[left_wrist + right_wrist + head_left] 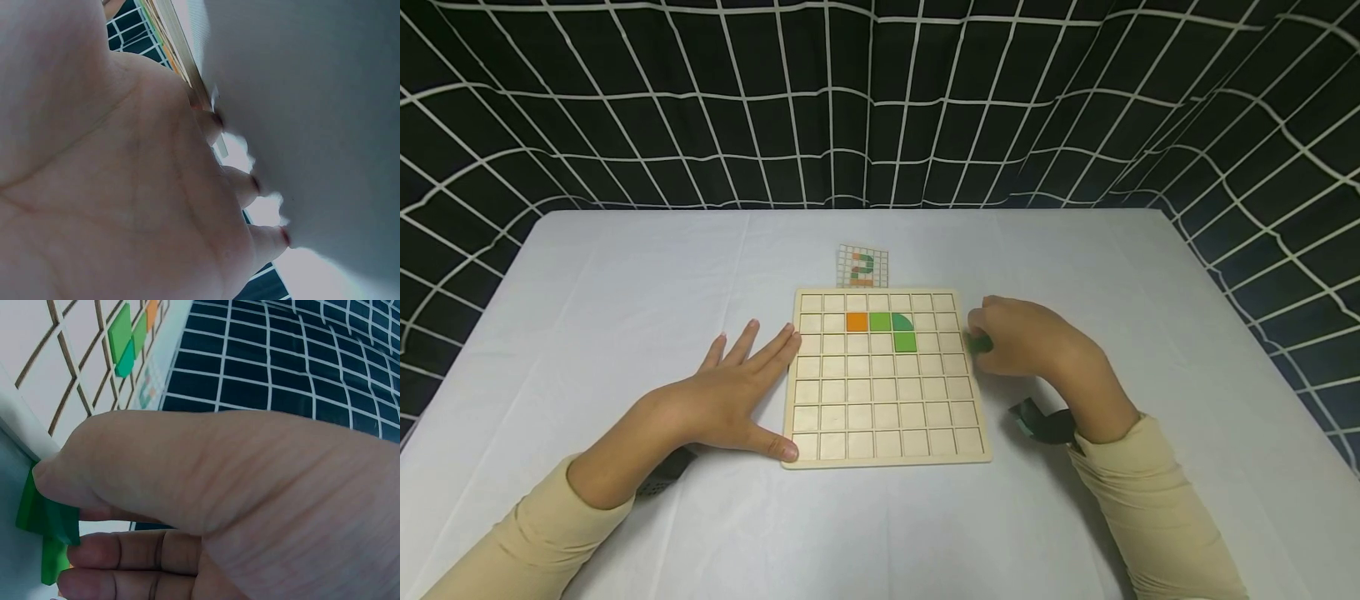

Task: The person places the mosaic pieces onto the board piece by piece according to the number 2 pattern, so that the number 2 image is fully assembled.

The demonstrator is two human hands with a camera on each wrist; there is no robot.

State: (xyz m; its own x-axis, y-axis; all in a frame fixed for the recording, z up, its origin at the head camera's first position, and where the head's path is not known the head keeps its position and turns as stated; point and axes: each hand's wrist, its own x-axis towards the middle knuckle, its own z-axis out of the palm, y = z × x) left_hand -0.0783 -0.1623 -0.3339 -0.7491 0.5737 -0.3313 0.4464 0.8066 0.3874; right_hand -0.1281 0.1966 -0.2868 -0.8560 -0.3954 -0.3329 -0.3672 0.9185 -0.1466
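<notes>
A wooden grid board lies flat on the table. It bears an orange square tile, two light green square tiles and a teal quarter-round tile near its top. My left hand rests at the board's left edge, fingers spread, thumb at the lower left corner. Just right of the board, my right hand is curled over green pieces. In the right wrist view its thumb and fingers grip a teal-green piece, with a green piece beside the thumb and another green piece below.
Behind the board's far edge lies a small pattern card printed with a grid and coloured shapes. White cloth covers the table. A black curtain with white grid lines hangs behind. Dark straps sit under the wrists.
</notes>
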